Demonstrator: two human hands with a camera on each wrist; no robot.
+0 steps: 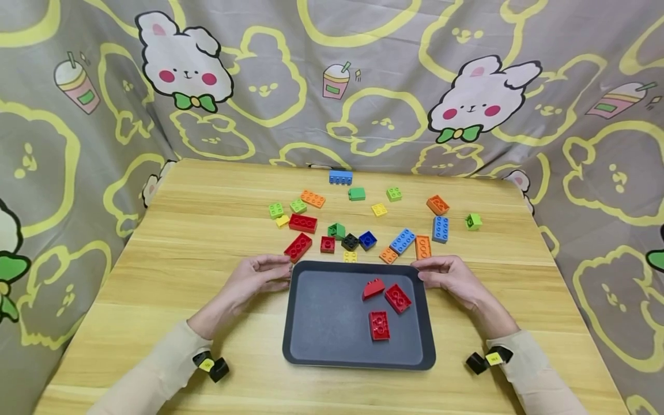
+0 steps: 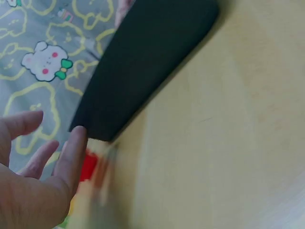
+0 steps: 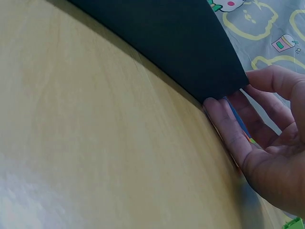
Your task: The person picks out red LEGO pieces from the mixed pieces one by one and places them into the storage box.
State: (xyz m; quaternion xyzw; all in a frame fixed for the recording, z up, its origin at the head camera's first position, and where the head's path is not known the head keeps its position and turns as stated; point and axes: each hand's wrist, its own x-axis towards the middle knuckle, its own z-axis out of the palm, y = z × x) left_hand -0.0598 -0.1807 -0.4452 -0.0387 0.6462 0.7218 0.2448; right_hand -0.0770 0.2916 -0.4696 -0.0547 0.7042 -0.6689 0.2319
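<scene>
A dark grey rectangular tray [image 1: 327,314] lies on the table between my hands. Inside it, toward the right, sit a sloped red toy brick [image 1: 373,289] and two red bricks lying studs down, one a tilted brick [image 1: 397,298], the other a brick [image 1: 379,326] nearer me. My left hand [image 1: 263,274] is at the tray's far left corner; in the left wrist view a straight finger [image 2: 74,152] meets that corner, the other fingers spread apart. At the far right corner, my right hand [image 1: 453,279] holds the tray between thumb and fingers, as the right wrist view shows.
Loose toy bricks lie beyond the tray, among them a long red brick [image 1: 303,223], a blue brick [image 1: 402,241] and an orange brick [image 1: 422,247] near its far rim. A patterned curtain [image 1: 332,127] borders the wooden table [image 1: 171,253] at the back and sides.
</scene>
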